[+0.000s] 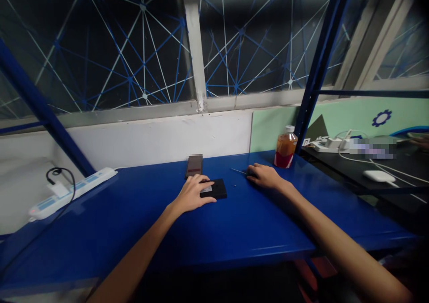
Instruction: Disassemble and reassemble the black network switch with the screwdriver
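Note:
A flat black box-shaped device (220, 188) with a light label lies on the blue table. My left hand (194, 193) grips its left side, fingers across the top and thumb along the near edge. To the right, my right hand (263, 176) is closed around the dark handle of a screwdriver resting low over the table. The thin metal shaft of the screwdriver (238, 171) points left. Between my hands lie tiny bits that look like screws (235, 185). Just behind my left hand is a dark phone-like slab (194, 166), partly blurred out.
A bottle of orange-brown drink (286, 147) stands at the back right, near a blue metal post (313, 70). A white power strip (75, 193) with a black cable lies at the left. On the black desk (348, 178) at right are cables and a white charger (379, 176).

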`<state>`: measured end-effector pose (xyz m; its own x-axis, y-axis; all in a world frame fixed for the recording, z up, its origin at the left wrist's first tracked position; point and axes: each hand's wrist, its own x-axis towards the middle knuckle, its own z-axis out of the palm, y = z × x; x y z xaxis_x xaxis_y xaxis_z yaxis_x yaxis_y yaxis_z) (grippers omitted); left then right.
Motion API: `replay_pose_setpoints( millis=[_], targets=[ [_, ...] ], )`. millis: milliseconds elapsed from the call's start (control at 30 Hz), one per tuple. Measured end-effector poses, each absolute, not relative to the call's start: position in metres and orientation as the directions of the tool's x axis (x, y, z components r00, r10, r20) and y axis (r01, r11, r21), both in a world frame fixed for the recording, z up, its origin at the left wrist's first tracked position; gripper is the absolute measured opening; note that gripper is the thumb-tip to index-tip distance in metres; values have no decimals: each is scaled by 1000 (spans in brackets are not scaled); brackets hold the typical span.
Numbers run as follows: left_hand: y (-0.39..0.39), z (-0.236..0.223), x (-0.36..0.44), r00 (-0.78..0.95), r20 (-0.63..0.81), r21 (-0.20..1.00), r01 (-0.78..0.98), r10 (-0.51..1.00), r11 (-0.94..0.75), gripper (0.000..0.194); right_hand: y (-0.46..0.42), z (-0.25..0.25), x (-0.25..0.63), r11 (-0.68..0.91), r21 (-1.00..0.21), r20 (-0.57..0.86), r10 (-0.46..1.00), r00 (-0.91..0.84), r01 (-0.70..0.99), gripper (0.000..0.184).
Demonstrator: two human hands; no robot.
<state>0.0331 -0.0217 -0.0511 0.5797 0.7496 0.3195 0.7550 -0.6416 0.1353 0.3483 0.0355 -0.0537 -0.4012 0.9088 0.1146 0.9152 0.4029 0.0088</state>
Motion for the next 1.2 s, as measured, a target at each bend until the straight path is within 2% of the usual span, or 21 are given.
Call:
replay_pose_setpoints(
  millis=[133,567,1200],
  targets=[
    [-23,-53,42,577,329,117,761,748,-638,55,33,-52,345,392,43,108,913,-394,919,30],
    [-10,-46,67,612,267,44,764,745,-644,61,30,-47,343,385,41,84,918,-387,922,27],
    [0,-49,63,657,278,28,724,701,-689,59,33,-51,343,391,63,128,909,-396,918,25]
  ],
)
